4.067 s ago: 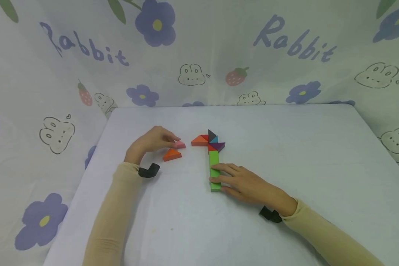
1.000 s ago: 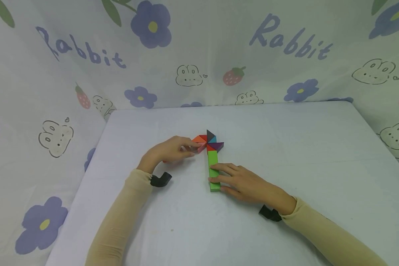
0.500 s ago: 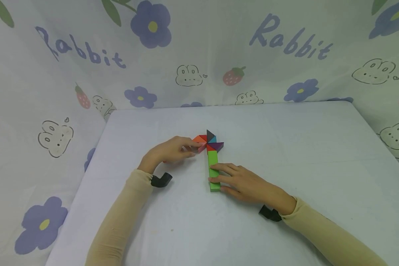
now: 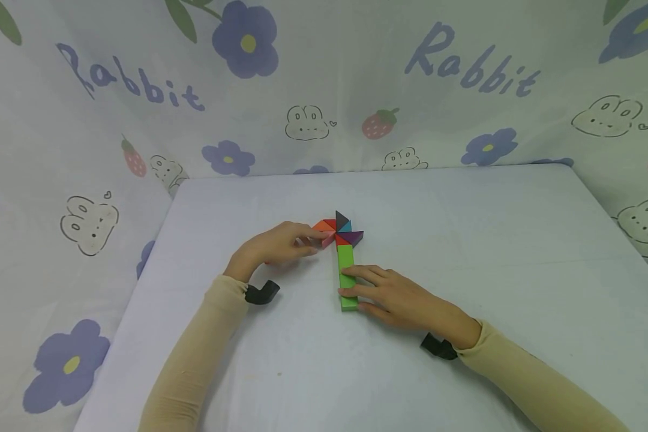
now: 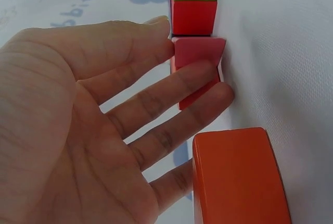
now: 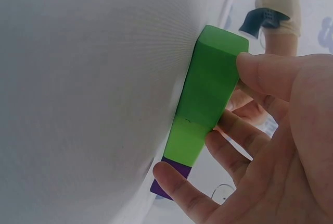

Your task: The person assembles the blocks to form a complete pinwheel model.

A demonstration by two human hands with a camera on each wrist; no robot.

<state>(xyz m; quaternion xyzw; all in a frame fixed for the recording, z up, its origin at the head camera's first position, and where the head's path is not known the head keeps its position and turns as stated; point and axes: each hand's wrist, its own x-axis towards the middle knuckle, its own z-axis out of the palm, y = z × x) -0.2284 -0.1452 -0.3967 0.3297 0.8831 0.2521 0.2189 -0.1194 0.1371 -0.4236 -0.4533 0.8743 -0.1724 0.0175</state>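
Note:
A pinwheel shape of triangular blocks lies mid-table in the head view. It has an orange triangular block (image 4: 324,226), a dark grey one (image 4: 341,219), a blue one (image 4: 347,227), a purple one (image 4: 354,237) and red ones. My left hand (image 4: 283,241) pinches a pink triangular block (image 5: 197,50) at the pinwheel's left side, its fingertips right against it. Below the pinwheel, green rectangular blocks (image 4: 346,257) line up as a stem. My right hand (image 4: 396,298) holds this stem, fingers over its top and thumb near its lower end.
A loose orange block (image 5: 239,177) lies under my left hand, mostly hidden in the head view. The white table (image 4: 491,240) backs onto a curtain (image 4: 324,78) printed with rabbits and flowers. Black straps (image 4: 262,293) sit at both wrists.
Since the oldest frame, my left hand has carried the pink block right, against the pinwheel, and now covers the loose orange block. Over the last second both hands stay still.

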